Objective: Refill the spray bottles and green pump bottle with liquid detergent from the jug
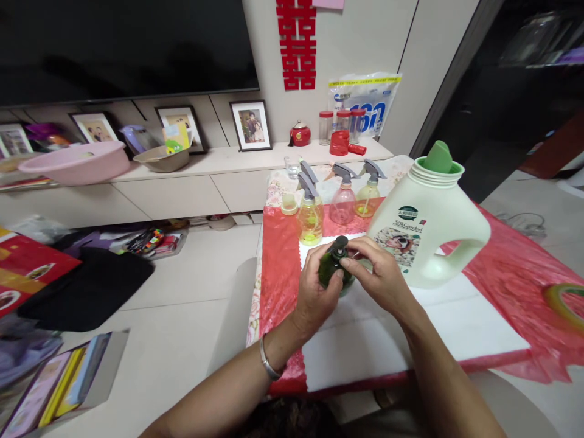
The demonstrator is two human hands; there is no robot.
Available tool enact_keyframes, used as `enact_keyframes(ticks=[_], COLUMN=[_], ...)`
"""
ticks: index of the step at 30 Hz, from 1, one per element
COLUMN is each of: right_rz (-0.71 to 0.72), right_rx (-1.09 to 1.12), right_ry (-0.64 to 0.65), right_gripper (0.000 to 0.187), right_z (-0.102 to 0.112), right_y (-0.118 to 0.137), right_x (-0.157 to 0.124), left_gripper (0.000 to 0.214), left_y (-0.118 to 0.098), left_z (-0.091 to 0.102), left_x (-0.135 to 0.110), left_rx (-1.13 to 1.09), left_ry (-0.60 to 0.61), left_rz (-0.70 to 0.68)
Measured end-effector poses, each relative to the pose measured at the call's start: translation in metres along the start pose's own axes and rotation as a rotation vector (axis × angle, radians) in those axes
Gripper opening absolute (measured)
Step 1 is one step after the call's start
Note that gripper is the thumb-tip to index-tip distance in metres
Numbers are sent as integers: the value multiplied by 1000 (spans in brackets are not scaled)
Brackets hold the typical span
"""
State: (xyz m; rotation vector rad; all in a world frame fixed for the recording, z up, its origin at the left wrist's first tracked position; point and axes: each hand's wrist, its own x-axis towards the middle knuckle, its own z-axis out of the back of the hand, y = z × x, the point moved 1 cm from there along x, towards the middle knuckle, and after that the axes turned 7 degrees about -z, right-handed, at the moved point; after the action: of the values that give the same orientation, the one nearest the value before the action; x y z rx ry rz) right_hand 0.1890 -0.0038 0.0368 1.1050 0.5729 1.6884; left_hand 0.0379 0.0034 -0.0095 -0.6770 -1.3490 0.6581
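Jug point(449, 225), pale green, right of centre: label read "SilkGarden" below a dark badge of Chinese characters; green cap point(438, 157) sat in its mouth. Bag point(365, 97), upper right: large blue "160". Red paper characters point(297, 42), top centre: double-happiness signs, stacked.

Spray bottles point(343, 204), grey-headed, pink and yellow: grouped above the hands. Jars point(325, 128), red-lidded: on the cabinet beyond, in front of the bag. Roll of tape point(553, 298): right edge. White sheet point(365, 340) lay over red plastic point(283, 261). The jug stood just beside the right hand point(378, 267), bounding its right side.

Pump bottle point(329, 266), dark green, centre of the frame: long axis roughly upright, pump head uppermost; spout direction could not be told. Left hand point(317, 295) wrapped the body, thumb across the front; right thumb and fingers pinched the collar, fingertips partly hidden.
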Motion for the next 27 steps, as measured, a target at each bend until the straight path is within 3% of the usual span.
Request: enact_keyframes(ticks=[4,10,14,20,27], right_rz=[-19,11,28,-44,-12], right_rx=[-14,0,2,16,0], right_ry=[-58,58,9,-62,74], right_gripper=[19,30,25,21,32], right_z=[0,4,2,0,1], right_y=[0,-2,-5,-3,-1], right_x=[0,-2,-1,0,0], left_gripper=[35,33,35,22,33], left_y=[-2,-2,-2,-9,-8], left_z=[1,2,1,5,2], left_x=[0,4,9,16,14], left_rx=[-101,-263,-363,-238,-293], left_ry=[-19,-46,-69,-52,-61], left_rz=[101,220,250,254,252])
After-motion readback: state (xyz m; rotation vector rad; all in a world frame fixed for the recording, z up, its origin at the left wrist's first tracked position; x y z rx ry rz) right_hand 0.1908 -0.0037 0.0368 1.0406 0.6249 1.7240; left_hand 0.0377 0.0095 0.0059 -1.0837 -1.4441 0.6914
